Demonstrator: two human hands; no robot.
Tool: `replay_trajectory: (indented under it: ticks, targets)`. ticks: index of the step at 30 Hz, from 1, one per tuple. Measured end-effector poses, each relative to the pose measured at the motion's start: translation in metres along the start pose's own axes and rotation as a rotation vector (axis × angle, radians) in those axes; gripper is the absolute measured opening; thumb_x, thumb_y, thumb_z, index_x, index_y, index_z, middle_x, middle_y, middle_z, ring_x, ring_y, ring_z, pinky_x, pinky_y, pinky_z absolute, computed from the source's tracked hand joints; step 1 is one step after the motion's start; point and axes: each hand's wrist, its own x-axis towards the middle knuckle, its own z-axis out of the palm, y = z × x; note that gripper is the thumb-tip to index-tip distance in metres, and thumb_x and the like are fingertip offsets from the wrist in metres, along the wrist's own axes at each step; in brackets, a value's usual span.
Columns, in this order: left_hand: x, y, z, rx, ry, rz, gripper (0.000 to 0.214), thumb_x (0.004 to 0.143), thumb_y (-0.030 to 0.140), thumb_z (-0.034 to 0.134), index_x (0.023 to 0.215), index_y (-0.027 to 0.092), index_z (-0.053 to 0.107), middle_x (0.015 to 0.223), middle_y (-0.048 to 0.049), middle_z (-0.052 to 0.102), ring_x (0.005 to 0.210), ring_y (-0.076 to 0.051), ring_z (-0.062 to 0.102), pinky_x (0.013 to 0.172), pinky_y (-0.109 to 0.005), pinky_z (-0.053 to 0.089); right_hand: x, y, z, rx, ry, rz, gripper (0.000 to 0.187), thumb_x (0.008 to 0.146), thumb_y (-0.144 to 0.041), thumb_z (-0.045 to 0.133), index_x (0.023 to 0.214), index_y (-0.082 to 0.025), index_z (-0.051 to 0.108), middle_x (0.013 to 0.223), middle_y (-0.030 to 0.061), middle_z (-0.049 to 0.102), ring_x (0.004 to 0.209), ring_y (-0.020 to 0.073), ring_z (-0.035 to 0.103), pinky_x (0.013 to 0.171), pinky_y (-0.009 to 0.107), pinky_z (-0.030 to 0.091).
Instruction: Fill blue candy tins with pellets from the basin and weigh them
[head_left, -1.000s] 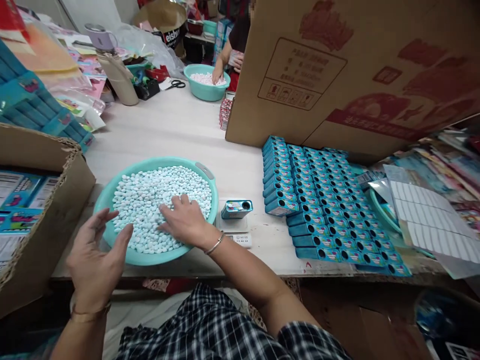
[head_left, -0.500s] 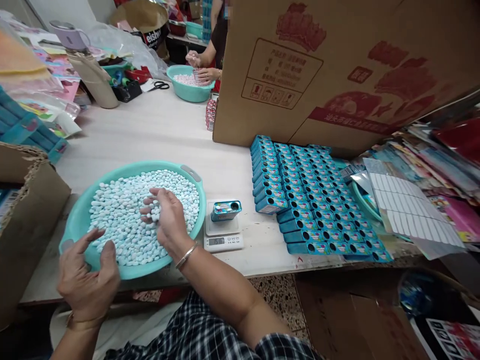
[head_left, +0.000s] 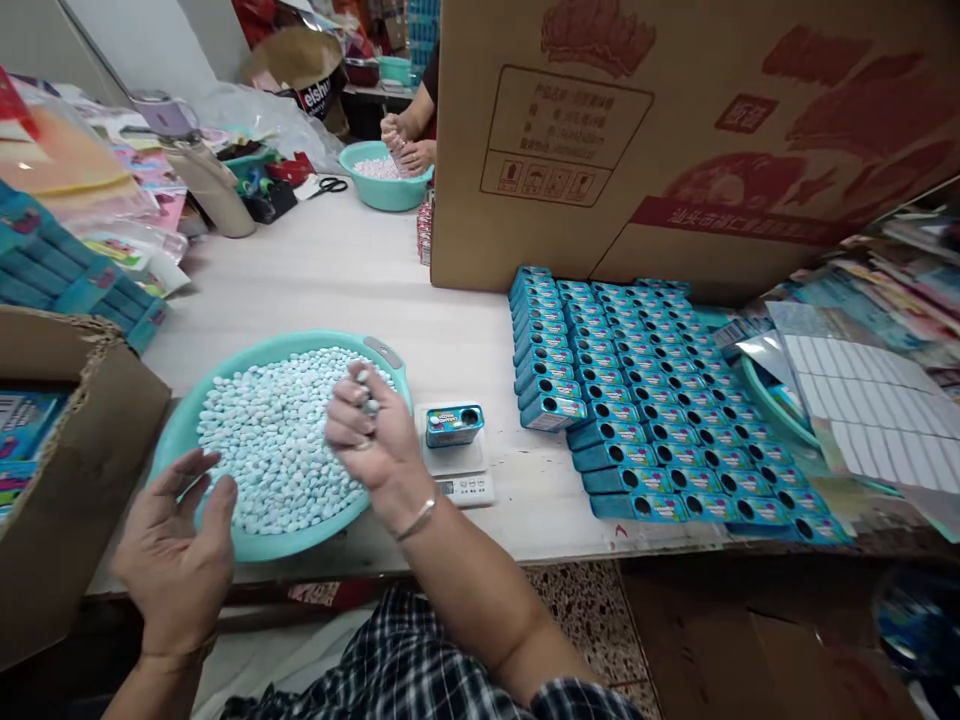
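Pale blue candies [head_left: 289, 430] fill a turquoise basin [head_left: 180, 415] in front of me. My right hand [head_left: 371, 425] is curled round several candies above the basin's right side, its palm partly turned up. My left hand [head_left: 180, 545] is at the basin's near left rim, fingers apart, with nothing in it. Right of the basin, a small blue tin [head_left: 454, 425] with a dark round hole in its top stands on a white digital scale [head_left: 472, 489]. My right wrist hides part of the scale's display.
Rows of blue tins [head_left: 637, 400] stand to the right, before a large cardboard box [head_left: 555, 230]. Label sheets [head_left: 870, 400] lie at far right. An open carton [head_left: 112, 400] is at left. Behind, a co-worker's hands [head_left: 409, 145] are over another basin [head_left: 390, 192]; scissors [head_left: 330, 186] lie nearby.
My right hand has risen from the candies and closed round some, moving right towards the scale. My left hand stays by the rim. The view has shifted slightly.
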Motion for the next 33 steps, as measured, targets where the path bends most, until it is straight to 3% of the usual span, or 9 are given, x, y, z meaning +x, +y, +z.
replay_trajectory:
  ticks: [3,7,11,14,17,22,26,29,33]
  targets:
    - [-0.002,0.035,0.012,-0.182,-0.095,0.006,0.046,0.084,0.032,0.064,0.128,0.025,0.052,0.123,-0.0053,0.060,0.113,-0.026,0.060,0.099,-0.045,0.052,-0.030,-0.047,0.000,0.003,0.137,-0.181,0.015,0.095,-0.027,0.044,0.084,-0.021,0.051,0.062,-0.0079,0.034,0.043,0.0054,0.019,0.036,0.013,0.017]
    - [-0.008,0.085,0.051,-0.173,-0.452,0.262,0.042,0.086,0.029,0.061,0.127,0.025,0.052,0.125,-0.0056,0.059,0.117,-0.024,0.056,0.103,-0.042,0.047,-0.055,-0.089,-0.017,-0.188,0.413,-0.500,0.013,0.092,-0.030,0.051,0.083,-0.021,0.052,0.060,-0.0086,0.034,0.043,0.0040,0.027,0.038,0.013,0.022]
    - [-0.010,0.114,0.106,-0.031,-0.650,0.536,0.050,0.083,0.026,0.065,0.129,0.018,0.048,0.126,-0.0108,0.056,0.123,-0.028,0.046,0.107,-0.046,0.040,-0.056,-0.100,-0.037,-0.437,0.519,-0.659,0.015,0.086,-0.034,0.060,0.084,-0.020,0.056,0.062,-0.0077,0.042,0.046,0.0034,0.035,0.043,0.015,0.030]
    - [-0.009,0.121,0.136,0.074,-0.710,0.568,0.047,0.078,0.025,0.069,0.121,0.015,0.053,0.116,-0.0109,0.059,0.115,-0.029,0.048,0.102,-0.047,0.041,-0.051,-0.097,-0.046,-0.549,0.534,-0.702,0.017,0.085,-0.035,0.061,0.083,-0.019,0.057,0.062,-0.0064,0.046,0.050,0.0043,0.041,0.048,0.016,0.034]
    - [-0.011,0.120,0.149,0.117,-0.752,0.547,0.038,0.078,0.026,0.069,0.113,0.017,0.056,0.106,-0.0085,0.060,0.105,-0.028,0.050,0.096,-0.047,0.044,-0.047,-0.094,-0.049,-0.638,0.538,-0.732,0.019,0.086,-0.037,0.060,0.080,-0.019,0.058,0.061,-0.0060,0.046,0.051,0.0050,0.042,0.050,0.017,0.035]
    - [-0.014,0.113,0.154,0.113,-0.750,0.508,0.033,0.080,0.027,0.067,0.111,0.018,0.057,0.103,-0.0074,0.060,0.102,-0.027,0.051,0.096,-0.047,0.043,-0.043,-0.094,-0.052,-0.639,0.530,-0.726,0.020,0.086,-0.038,0.059,0.080,-0.019,0.058,0.061,-0.0065,0.045,0.050,0.0045,0.040,0.048,0.017,0.033]
    - [-0.012,0.109,0.146,0.062,-0.762,0.503,0.043,0.080,0.027,0.068,0.118,0.016,0.054,0.110,-0.0096,0.060,0.107,-0.027,0.050,0.096,-0.045,0.043,-0.047,-0.111,-0.051,-0.356,0.480,-0.611,0.014,0.089,-0.031,0.055,0.080,-0.020,0.054,0.058,-0.0088,0.039,0.043,0.0036,0.033,0.042,0.016,0.026]
    - [-0.002,0.101,0.122,-0.015,-0.746,0.499,0.053,0.081,0.031,0.067,0.128,0.017,0.047,0.121,-0.0117,0.056,0.115,-0.028,0.049,0.100,-0.045,0.042,-0.065,-0.132,-0.047,-0.129,0.343,-0.493,0.013,0.092,-0.023,0.050,0.079,-0.020,0.049,0.057,-0.0094,0.036,0.042,0.0042,0.033,0.041,0.015,0.027]
    - [0.019,0.087,0.076,0.003,-0.664,0.461,0.051,0.086,0.037,0.061,0.132,0.021,0.045,0.126,-0.0108,0.055,0.119,-0.028,0.049,0.102,-0.045,0.041,-0.103,-0.151,-0.043,-0.036,0.197,-0.521,0.012,0.093,-0.017,0.047,0.081,-0.020,0.049,0.060,-0.0078,0.038,0.045,0.0053,0.036,0.041,0.016,0.031]
